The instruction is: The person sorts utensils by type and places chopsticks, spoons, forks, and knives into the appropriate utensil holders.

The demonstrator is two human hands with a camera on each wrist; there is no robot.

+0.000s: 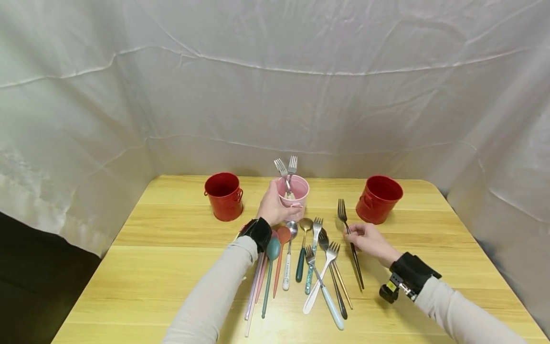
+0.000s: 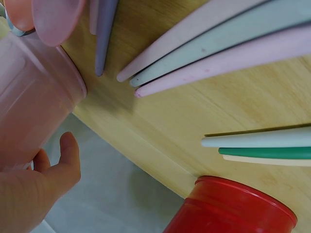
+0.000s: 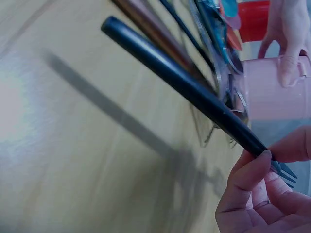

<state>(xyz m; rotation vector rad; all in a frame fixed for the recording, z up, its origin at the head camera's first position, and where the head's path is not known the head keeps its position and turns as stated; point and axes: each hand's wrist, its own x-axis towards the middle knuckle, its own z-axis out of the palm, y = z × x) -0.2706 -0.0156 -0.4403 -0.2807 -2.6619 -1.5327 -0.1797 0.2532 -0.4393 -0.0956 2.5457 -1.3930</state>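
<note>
At the middle of the table's far side, my left hand (image 1: 274, 206) grips a pink bucket (image 1: 301, 197), its thumb across the front of the wall. Two forks (image 1: 292, 165) stand in that bucket, tines up. My right hand (image 1: 373, 242) pinches a black fork (image 1: 354, 258) between thumb and fingers, tines pointing away from me. In the right wrist view the fork's dark handle (image 3: 170, 80) runs above the wood, its shadow lying apart from it. The left wrist view catches part of my left hand (image 2: 41, 191) against the bucket's side.
A red bucket (image 1: 225, 203) stands at the back left, another red bucket (image 1: 377, 203) at the back right. Several spoons (image 1: 272, 253) and forks (image 1: 328, 267) lie in front of the pink bucket, some crossing. A pale curtain (image 1: 275, 105) hangs behind the table.
</note>
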